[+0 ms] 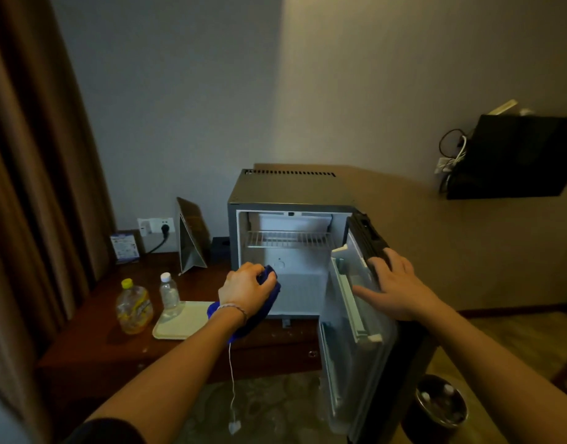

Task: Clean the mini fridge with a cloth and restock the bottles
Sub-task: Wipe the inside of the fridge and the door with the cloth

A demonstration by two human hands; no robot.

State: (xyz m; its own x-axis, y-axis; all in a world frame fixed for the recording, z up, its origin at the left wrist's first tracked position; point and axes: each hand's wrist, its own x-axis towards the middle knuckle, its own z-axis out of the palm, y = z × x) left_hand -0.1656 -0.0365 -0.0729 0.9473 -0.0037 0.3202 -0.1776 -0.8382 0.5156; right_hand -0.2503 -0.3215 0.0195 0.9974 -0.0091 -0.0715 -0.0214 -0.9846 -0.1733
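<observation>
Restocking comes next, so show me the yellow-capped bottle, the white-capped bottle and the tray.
yellow-capped bottle (134, 307), head view, on its body.
white-capped bottle (169, 294), head view, on its clear body.
tray (187, 325), head view, on its bare surface.

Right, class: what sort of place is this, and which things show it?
Probably a hotel room: a mini fridge on a low wooden desk, heavy curtains, and a wall-mounted television.

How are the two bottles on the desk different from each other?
The yellow-capped bottle is wide and squat; the white-capped bottle is slim. The yellow-capped bottle has a yellow label and stands on the bare desk; the white-capped bottle looks plain and stands at the tray's edge. Both are clear, upright, capped, and outside the fridge.
</observation>
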